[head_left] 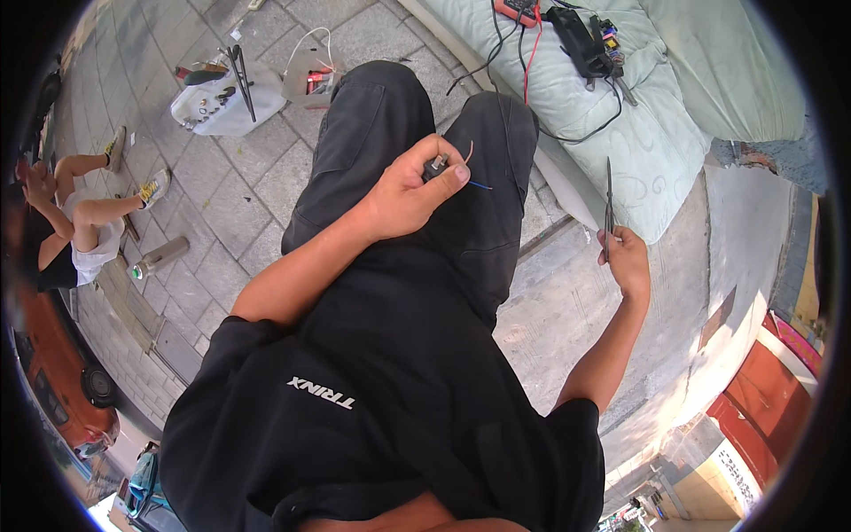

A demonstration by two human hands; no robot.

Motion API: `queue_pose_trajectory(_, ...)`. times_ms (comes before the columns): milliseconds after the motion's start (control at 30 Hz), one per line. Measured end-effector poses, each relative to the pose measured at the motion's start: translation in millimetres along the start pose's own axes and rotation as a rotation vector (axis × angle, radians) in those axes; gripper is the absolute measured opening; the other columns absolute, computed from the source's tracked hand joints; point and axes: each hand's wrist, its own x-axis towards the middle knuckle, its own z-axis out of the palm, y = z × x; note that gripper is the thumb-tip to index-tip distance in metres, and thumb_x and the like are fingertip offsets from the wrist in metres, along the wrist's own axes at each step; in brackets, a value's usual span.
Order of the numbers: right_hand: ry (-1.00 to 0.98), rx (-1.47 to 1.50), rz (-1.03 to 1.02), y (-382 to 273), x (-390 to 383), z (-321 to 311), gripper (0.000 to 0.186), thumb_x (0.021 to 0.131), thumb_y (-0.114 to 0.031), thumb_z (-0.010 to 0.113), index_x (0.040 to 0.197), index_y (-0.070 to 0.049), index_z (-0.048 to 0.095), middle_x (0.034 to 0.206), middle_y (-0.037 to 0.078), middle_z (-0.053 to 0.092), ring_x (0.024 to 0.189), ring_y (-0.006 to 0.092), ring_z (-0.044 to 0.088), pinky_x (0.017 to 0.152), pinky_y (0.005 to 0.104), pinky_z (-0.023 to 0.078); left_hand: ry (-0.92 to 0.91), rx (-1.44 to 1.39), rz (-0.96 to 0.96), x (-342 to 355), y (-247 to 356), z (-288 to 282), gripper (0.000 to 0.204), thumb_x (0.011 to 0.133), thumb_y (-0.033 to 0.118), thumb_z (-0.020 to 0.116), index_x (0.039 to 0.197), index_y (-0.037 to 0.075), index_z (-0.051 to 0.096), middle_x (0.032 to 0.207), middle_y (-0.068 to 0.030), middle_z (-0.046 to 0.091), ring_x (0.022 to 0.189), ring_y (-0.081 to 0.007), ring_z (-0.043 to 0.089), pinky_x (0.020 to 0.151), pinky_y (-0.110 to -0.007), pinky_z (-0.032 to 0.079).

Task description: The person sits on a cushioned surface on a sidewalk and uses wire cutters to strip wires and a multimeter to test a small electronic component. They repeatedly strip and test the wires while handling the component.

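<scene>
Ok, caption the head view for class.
Left hand grips a small black part with thin wires; right hand holds a slim dark tool.

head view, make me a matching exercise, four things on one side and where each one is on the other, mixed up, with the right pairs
Things:
1. small black part
2. slim dark tool
3. red meter
4. bottle

Places:
a. on the grey paving
b. on the pale green cushion
c. in the left hand
d. in the right hand

Pairs: 1-c, 2-d, 3-b, 4-a
</scene>
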Motion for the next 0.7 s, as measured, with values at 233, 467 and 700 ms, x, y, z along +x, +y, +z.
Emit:
queue_pose_trajectory(233,0.045,0.848,-0.248,46.5,-98.4,97.8,0.059,0.080,0.006,0.058,0.139,0.002,0.054,0.119,0.012,0.066,0.097,0.0163,0.064,0.081,0.0284,0.053,-0.046,-0.006,-0.007,-2.5,7.6,0.6,0.014,0.103,0.017,0.071,0.107,0.003,0.069,0.096,0.0031,0.064,0.086,-0.0029,0.053,0.080,-0.023,0.046)
queue_pose_trajectory(467,-0.016,0.710,-0.320,-16.1,-90.2,119.2,0.029,0.094,-0.007,0.078,0.117,0.003,0.064,0.089,-0.003,0.061,0.078,0.0049,0.056,0.072,0.0208,0.047,-0.039,0.018,-0.141,-12.3,14.7,2.1,0.009,0.099,0.009,0.072,0.102,0.001,0.075,0.097,0.0001,0.072,0.090,-0.0050,0.061,0.084,-0.024,0.049)
queue_pose_trajectory(700,0.512,0.225,-0.074,-20.7,31.8,29.0,0.041,0.095,-0.034,0.077,0.106,0.005,0.071,0.083,0.007,0.070,0.067,0.0128,0.063,0.062,0.0273,0.049,-0.048,0.043,-0.093,-17.4,10.4,-0.4,0.011,0.099,0.011,0.072,0.102,0.001,0.073,0.096,0.0001,0.070,0.089,-0.0048,0.059,0.082,-0.024,0.048)
